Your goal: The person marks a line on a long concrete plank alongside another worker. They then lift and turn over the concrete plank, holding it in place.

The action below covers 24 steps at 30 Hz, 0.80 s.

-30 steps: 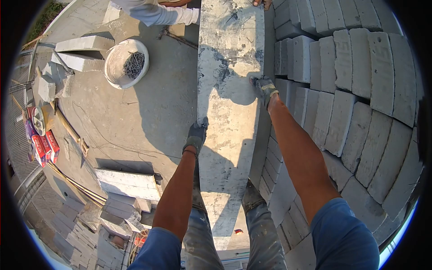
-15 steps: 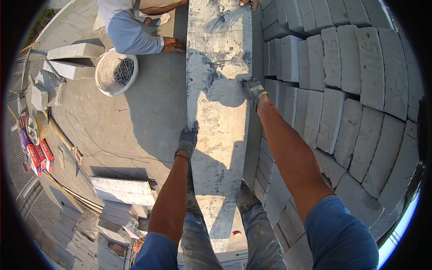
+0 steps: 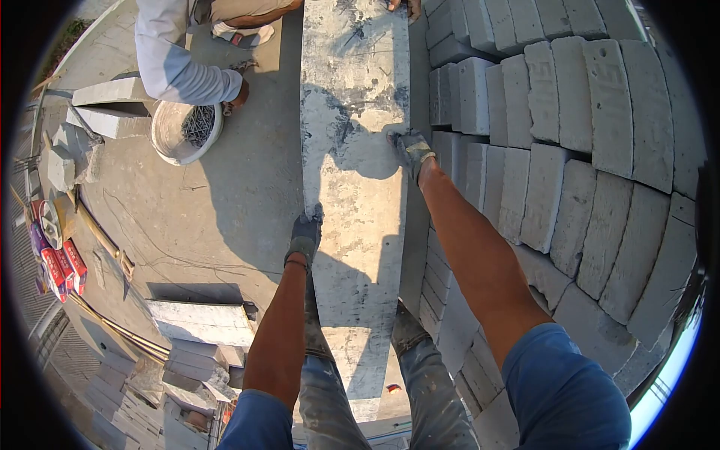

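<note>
A long, scuffed grey-white board (image 3: pixel 360 255) stretches away from between my legs. My left hand (image 3: pixel 306 232), in a dark glove, grips its left edge. Farther along, my right hand (image 3: pixel 412 152), also gloved, is closed around the right edge, with fingers lying over the top face. A co-worker crouches at the far left in a light blue sleeve (image 3: pixel 184 71). One of that person's hands (image 3: pixel 238 97) is at the rim of a whitish bucket (image 3: pixel 166 142) of nails (image 3: pixel 198 125). Another bare hand (image 3: pixel 409 7) touches the board's far right corner.
Stacked grey blocks (image 3: pixel 559 97) form a wall close along my right side. At left are more blocks (image 3: pixel 112 120), a long wooden handle (image 3: pixel 97 225) and red bags (image 3: pixel 64 266). A smaller board (image 3: pixel 201 321) lies near a block pile (image 3: pixel 187 379) at lower left.
The co-worker's hand has moved left, from beside the board to the bucket's rim. The view has shifted slightly; both my hands keep their places on the board.
</note>
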Tool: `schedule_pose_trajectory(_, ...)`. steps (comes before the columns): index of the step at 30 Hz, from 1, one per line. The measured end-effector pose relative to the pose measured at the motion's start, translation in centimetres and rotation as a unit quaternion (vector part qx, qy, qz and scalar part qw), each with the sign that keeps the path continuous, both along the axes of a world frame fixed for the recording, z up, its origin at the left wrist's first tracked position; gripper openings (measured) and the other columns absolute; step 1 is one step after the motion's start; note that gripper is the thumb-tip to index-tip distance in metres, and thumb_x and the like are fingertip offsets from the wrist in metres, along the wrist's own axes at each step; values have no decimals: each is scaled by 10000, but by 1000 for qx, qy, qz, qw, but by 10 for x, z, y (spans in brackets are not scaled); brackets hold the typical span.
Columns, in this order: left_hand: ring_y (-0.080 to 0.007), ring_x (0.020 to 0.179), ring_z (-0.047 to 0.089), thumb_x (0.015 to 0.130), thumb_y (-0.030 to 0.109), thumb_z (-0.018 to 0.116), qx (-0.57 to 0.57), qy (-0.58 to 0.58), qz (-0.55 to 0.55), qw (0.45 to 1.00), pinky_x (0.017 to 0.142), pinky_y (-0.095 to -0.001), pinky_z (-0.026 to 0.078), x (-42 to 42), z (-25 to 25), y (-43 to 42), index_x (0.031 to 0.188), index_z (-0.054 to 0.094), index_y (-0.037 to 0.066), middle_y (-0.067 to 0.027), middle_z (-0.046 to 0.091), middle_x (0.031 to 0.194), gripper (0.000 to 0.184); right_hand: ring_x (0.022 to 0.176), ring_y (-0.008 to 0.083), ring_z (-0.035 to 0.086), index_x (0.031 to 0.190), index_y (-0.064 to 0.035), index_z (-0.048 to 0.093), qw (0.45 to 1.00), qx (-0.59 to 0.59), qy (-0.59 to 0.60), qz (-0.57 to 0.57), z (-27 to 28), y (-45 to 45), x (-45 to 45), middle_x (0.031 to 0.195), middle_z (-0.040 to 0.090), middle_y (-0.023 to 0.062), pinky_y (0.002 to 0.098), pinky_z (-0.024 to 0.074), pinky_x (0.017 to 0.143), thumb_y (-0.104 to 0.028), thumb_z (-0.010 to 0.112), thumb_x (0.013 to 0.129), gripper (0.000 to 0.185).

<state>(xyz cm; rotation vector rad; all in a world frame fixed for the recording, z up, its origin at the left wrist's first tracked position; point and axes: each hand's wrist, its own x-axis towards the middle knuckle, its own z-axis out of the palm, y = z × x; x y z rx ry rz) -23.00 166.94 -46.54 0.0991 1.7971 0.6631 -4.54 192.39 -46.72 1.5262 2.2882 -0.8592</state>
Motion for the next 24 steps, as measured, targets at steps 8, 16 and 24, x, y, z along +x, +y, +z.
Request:
schedule_pose_trajectory(8, -79, 468, 386, 841, 449, 590, 10, -27, 20, 999, 431, -277, 324, -1, -6, -4, 858, 613, 61, 23, 473, 560, 390, 1000, 288, 580, 1004, -22, 631, 999, 15, 18, -27, 11, -4, -4, 1026, 635, 144, 377, 424, 882, -380, 322, 922, 480)
schedule_pose_trajectory(16, -84, 453, 390, 838, 453, 592, 9, -2, 11, 1000, 421, -282, 328, 0, -10, -6, 869, 612, 52, 11, 475, 547, 403, 982, 279, 590, 968, -22, 635, 984, -23, 84, -153, 28, -8, -12, 1010, 643, 130, 362, 454, 832, -350, 411, 899, 403)
schedule_pose_trajectory(24, -93, 468, 409, 832, 464, 595, -6, -16, 15, 1000, 438, -284, 348, 0, -15, -7, 905, 612, 48, -9, 495, 565, 422, 974, 270, 592, 986, -19, 628, 999, 19, -4, -33, -9, -2, -3, 1015, 638, 132, 343, 455, 827, -357, 418, 892, 409)
